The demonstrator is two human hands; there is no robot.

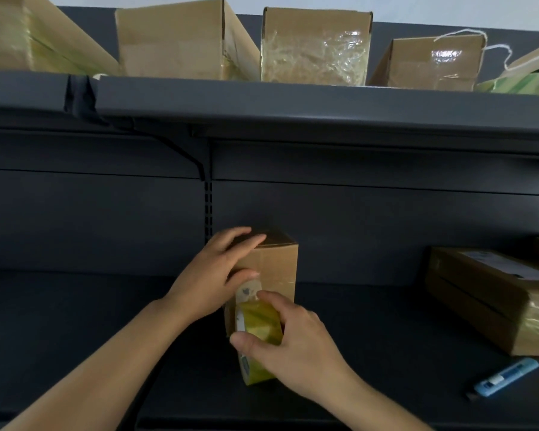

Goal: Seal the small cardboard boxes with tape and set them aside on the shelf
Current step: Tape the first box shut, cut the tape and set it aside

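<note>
The small cardboard box (276,262) stands upright on the dark lower shelf (75,321), close to the back panel and roughly in the middle of the view, with clear tape already shining across its front face. The left hand (212,275) rests on it from the left: its fingers lie almost straight across the top flap, while the thumb presses on the front face just above the loose tape end (248,290), a pale tab lying against the cardboard. Just below and in front of the box, the right hand (299,343) grips the roll of tape (259,325), a yellowish-green roll held on edge, the thumb curled round its near side and the fingers wrapped over the top, the forefinger tip touching the tab. The roll sits against the lower front of the box. Further right on the same shelf lies a flat brown box (479,293), its near end wrapped in glossy tape, and in front of it a blue cutter (503,379) lies on the shelf, well apart from the hands. Above, the upper shelf (293,101) carries a row of taped cardboard boxes (316,48), one at the right with a loop of white string (467,34) over it
</note>
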